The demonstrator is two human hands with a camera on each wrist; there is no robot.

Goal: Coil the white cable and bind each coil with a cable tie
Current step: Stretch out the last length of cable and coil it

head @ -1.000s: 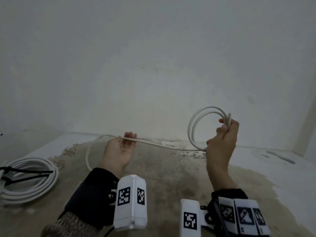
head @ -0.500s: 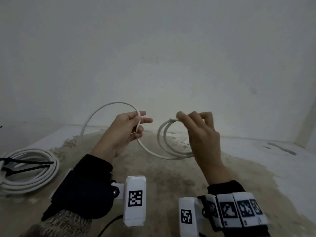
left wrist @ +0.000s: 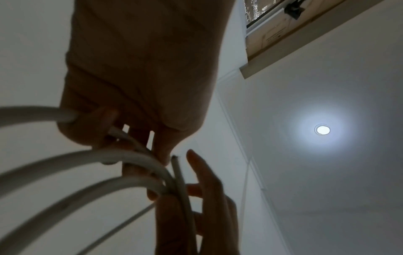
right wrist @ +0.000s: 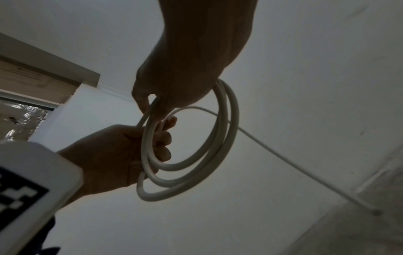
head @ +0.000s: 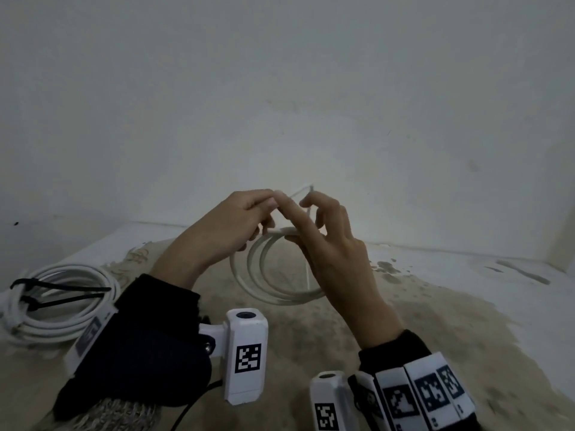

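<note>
Big pale wall fills the far side, and below it a worn, sandy-stained surface spreads toward us with white patches at its right edge. Over on the near left lies a finished white coil, several loops flat on the surface, two black cable ties cinched across it with their tails pointing right. Now the action, centre stage and lifted clear above the surface: both hands meet at the top of the white cable, which hangs in about three loops beneath them. The left hand has its fingers curled around the loops on the left side; from the right wrist view those fingers wrap the strands from outside while the loops hang in a neat ring. The right hand pinches the top of the bundle between thumb and fingers, index finger stretched out across to touch the left fingertips. The cut cable end pokes up just beside the right hand's fingers in the left wrist view. A single strand trails away from the ring, down toward the far right of the surface. Dark sleeves cover both forearms, each with a white tagged camera unit at the wrist. Overhead, a small round ceiling light glows.
</note>
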